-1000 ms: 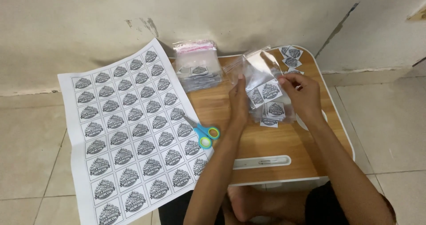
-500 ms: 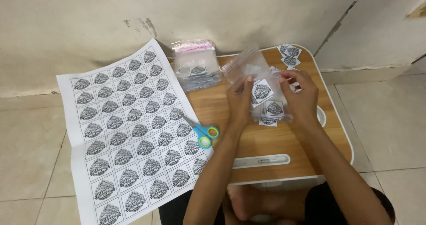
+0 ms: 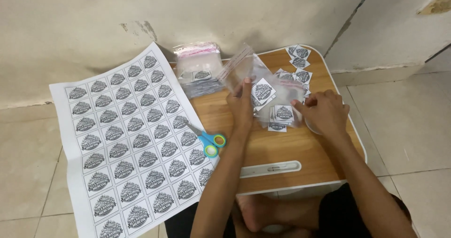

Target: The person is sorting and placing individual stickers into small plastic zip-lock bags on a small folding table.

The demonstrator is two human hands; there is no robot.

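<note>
1. The left hand (image 3: 242,101) pinched the edge of a clear zip bag (image 3: 256,73), thumb and fingers pressed together on the plastic, holding it lifted over the small wooden table (image 3: 291,148)
2. A cut-out square label (image 3: 263,91) with a dark emblem showed through the bag, just beside the left fingers
3. The right hand (image 3: 324,112) rested on the table to the right of the bag, its fingers curled and drawn together near a small pile of cut labels (image 3: 281,114); whether it pinched one could not be told
4. More cut labels (image 3: 299,59) lay scattered toward the far right corner of the table
5. A stack of empty zip bags (image 3: 197,71) with reddish strips sat at the far left edge of the table, near the wall
6. Blue-handled scissors (image 3: 209,141) lay at the table's left edge, overlapping a large printed sheet of uncut labels (image 3: 127,139) spread partly over the tiled floor (image 3: 28,163)
</note>
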